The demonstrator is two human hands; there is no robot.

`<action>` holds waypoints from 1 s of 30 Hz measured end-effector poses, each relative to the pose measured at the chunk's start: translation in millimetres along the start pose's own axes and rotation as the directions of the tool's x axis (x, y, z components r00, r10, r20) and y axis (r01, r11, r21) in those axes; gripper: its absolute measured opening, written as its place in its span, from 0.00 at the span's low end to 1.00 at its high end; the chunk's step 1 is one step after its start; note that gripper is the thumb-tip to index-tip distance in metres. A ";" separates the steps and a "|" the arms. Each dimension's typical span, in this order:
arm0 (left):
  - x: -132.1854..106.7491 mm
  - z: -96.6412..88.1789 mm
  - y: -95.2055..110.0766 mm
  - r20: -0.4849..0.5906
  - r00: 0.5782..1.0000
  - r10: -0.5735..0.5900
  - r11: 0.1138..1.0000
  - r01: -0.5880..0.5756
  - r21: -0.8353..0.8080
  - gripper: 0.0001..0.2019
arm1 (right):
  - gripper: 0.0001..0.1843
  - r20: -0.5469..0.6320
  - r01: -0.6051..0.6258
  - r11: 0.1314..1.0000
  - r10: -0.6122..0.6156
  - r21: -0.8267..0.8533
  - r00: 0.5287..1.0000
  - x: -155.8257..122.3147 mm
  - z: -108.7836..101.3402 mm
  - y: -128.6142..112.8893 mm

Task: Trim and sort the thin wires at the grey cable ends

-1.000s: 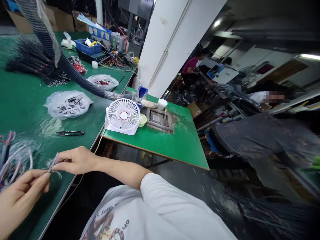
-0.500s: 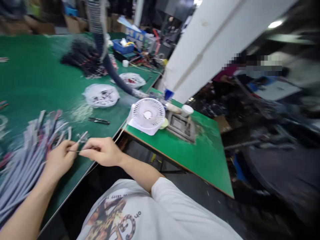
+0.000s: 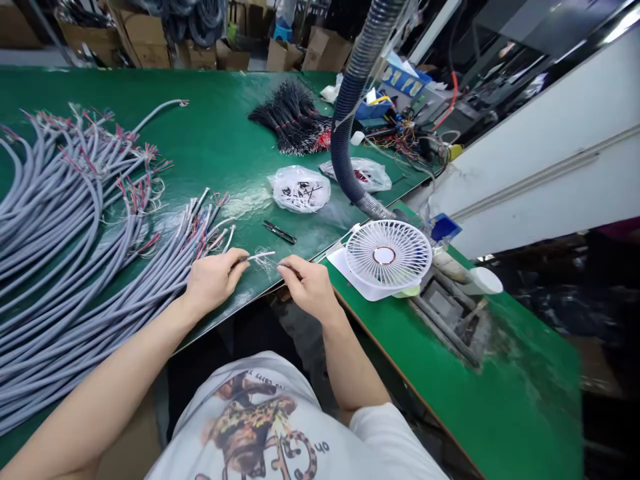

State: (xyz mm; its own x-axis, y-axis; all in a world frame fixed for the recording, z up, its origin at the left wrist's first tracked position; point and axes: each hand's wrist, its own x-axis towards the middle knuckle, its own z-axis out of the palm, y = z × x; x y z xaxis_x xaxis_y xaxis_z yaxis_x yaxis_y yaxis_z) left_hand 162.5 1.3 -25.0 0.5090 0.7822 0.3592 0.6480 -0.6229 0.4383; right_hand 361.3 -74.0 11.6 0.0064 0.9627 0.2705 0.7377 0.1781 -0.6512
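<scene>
My left hand point(image 3: 215, 277) is closed in a pinch at the stripped end of a grey cable. A white wire end point(image 3: 263, 256) with fine loose strands sticks out past its fingertips. A short gap to the right, my right hand point(image 3: 309, 285) is also pinched shut; a thin dark piece barely shows at its fingertips, too small to name. Beside my left hand lies a large bundle of grey cables point(image 3: 145, 287) with stripped white and red ends. Black-handled thread snips point(image 3: 280, 232) lie on the green table just beyond both hands.
A white fan point(image 3: 387, 257) stands on the lower green table point(image 3: 525, 413) at right, beside a grimy metal tray point(image 3: 450, 313). A black flexible duct point(image 3: 345, 113) comes down behind it. Plastic bags of small parts point(image 3: 300, 190) and black wire bundles point(image 3: 293, 117) lie farther back.
The view has swung left, bringing more cable bundles into sight. My hands were almost touching with a thin dark piece between them; now they are farther apart.
</scene>
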 end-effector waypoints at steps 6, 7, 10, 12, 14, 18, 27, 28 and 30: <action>-2.5 1.9 -0.7 -0.127 0.979 0.162 0.982 -0.147 0.123 0.13 | 0.10 0.084 -0.049 0.990 0.060 -0.132 0.995 4.7 -1.0 0.6; -3.0 2.1 -0.9 -0.136 0.974 0.179 0.978 -0.161 0.136 0.14 | 0.10 0.093 -0.050 0.989 0.063 -0.137 0.994 5.4 -0.9 0.8; -4.0 2.5 -1.0 -0.156 0.962 0.223 0.966 -0.197 0.165 0.15 | 0.10 0.117 -0.050 0.989 0.066 -0.138 0.991 7.0 -0.8 0.4; -4.2 2.5 -0.7 -0.163 0.957 0.242 0.961 -0.212 0.180 0.15 | 0.10 0.129 -0.046 0.990 0.063 -0.131 0.990 7.8 -0.4 -0.2; -4.0 2.2 -0.1 -0.169 0.952 0.256 0.955 -0.222 0.196 0.15 | 0.10 0.135 -0.041 0.992 0.057 -0.119 0.989 8.3 0.3 -0.5; -3.6 1.5 0.5 -0.182 0.939 0.292 0.943 -0.250 0.221 0.16 | 0.10 0.135 -0.033 0.995 0.047 -0.099 0.990 8.3 1.7 0.0; -4.4 2.8 -1.0 -0.167 0.935 0.313 0.934 -0.270 0.235 0.18 | 0.10 0.160 -0.048 0.993 0.065 -0.106 0.985 9.8 1.3 0.3; -4.6 2.7 -0.9 -0.162 0.935 0.315 0.932 -0.271 0.242 0.18 | 0.10 0.165 -0.050 0.993 0.067 -0.106 0.984 10.5 1.2 -0.1; -5.1 2.2 -0.3 -0.147 0.939 0.311 0.929 -0.267 0.255 0.19 | 0.10 0.171 -0.053 0.992 0.071 -0.110 0.983 12.2 1.0 -1.2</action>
State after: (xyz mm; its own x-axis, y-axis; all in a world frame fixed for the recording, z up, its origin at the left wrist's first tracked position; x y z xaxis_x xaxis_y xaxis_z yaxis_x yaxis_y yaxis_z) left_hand 160.9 -2.5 -28.7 0.5959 0.5396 0.5948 0.6106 -0.7855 0.1010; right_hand 359.8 -62.3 15.0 -0.0563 0.9936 0.0982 0.8063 0.1033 -0.5824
